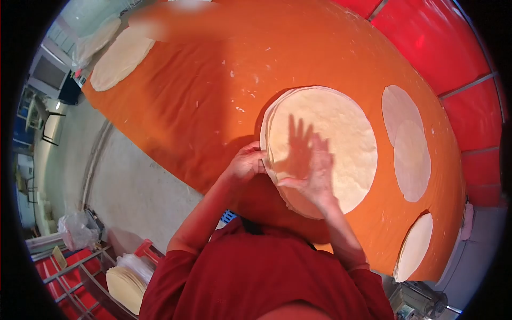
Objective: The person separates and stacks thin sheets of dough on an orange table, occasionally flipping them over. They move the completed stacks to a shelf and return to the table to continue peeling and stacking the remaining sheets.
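A stack of several thin round dough sheets (333,133) lies on an orange cloth-covered table (213,96). My left hand (246,162) grips the near left edge of the stack, fingers curled around the sheets' rim. My right hand (316,176) rests flat on top of the stack near its front edge, fingers spread, and casts a shadow over the top sheet.
Two overlapping dough sheets (408,141) lie at the right, another sheet (415,246) near the right front edge, and one (121,57) at the far left end. A further pile of sheets (125,288) sits on a red rack at lower left. Grey floor lies beside the table.
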The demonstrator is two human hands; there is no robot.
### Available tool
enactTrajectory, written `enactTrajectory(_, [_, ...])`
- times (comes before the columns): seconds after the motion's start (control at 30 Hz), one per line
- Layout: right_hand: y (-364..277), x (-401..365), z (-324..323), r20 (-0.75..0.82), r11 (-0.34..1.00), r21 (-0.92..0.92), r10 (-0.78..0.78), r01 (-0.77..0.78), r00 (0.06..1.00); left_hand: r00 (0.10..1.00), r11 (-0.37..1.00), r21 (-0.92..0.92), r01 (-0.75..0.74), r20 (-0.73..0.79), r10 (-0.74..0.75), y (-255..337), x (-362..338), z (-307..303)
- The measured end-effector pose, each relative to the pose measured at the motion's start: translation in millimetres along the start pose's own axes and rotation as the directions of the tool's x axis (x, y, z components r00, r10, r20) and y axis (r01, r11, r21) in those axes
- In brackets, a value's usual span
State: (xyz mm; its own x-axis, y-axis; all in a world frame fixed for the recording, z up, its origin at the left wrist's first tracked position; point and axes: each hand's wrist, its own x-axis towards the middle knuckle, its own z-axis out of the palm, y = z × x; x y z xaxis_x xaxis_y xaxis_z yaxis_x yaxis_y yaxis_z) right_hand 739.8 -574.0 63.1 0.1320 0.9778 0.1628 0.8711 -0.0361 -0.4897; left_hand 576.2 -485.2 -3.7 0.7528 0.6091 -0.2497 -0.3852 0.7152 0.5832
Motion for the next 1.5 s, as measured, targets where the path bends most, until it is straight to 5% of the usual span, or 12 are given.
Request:
enactTrajectory(0.13, [-29.3,8.8,22.6,0.147,0.990,-0.064,0.131,-0.123,0.980,0.994,0.981,0.195,0.014,-0.109,0.008,4.1,6.8,-0.2])
enactTrajectory(0.33, [-34.7,-1.5,47.9,-0.114,0.965,-0.246,0.066,-0.093,0.991,0.955,0.843,0.533,-0.079,-0.202,0.217,-2.5,18.4,1.0])
enactTrajectory(0.47, [-29.9,15.9,56.6,0.115,0.945,-0.292,0.191,-0.151,0.975,0.912,0.676,0.713,-0.184,-0.132,0.388,-2.5,20.4,-3.0])
enactTrajectory(0.5, [-37.4,19.8,40.0,-0.077,0.977,-0.211,0.012,-0.028,0.997,0.901,0.711,0.676,-0.196,-0.162,0.403,-1.3,17.8,2.8])
enactTrajectory(0.73, [-55.6,21.2,-0.5,0.031,0.947,-0.322,0.027,-0.015,0.999,0.989,0.951,0.284,0.122,-0.112,-0.093,14.6,5.3,8.0])
enactTrajectory(0.97, [-40.8,-0.5,23.0,-0.090,0.992,-0.122,0.001,-0.012,0.996,0.977,0.929,0.303,0.210,-0.102,-0.188,11.7,9.2,1.6])
enactTrajectory(1.07, [-39.5,16.5,-46.2,0.157,0.954,-0.141,0.285,-0.264,0.946,0.985,0.969,0.176,0.171,-0.061,-0.163,11.8,8.7,3.5])
enactTrajectory(1.2, [-61.3,-1.8,-18.2,0.014,0.610,-0.787,-0.132,0.092,0.991,0.992,0.987,0.129,0.093,-0.098,-0.081,8.9,3.9,17.8])
enactTrajectory(1.27, [-50.1,-3.2,38.6,0.157,0.594,-0.791,-0.037,0.148,0.987,0.990,0.993,0.111,-0.032,-0.135,0.047,-0.6,5.1,19.5])
enactTrajectory(1.3, [-38.2,-0.6,56.4,-0.026,0.827,-0.550,-0.159,0.119,0.987,0.984,0.974,0.207,-0.089,-0.133,0.118,-11.1,7.2,12.4])
enactTrajectory(1.4, [-39.4,-9.1,72.4,-0.089,0.587,-0.810,-0.143,0.011,0.986,0.958,0.871,0.454,-0.189,-0.112,0.266,-27.3,16.4,-5.5])
enactTrajectory(1.5, [-41.4,-15.8,44.7,-0.023,0.771,-0.628,-0.152,0.104,0.988,0.938,0.847,0.476,-0.239,-0.112,0.328,-33.5,20.0,-8.1])
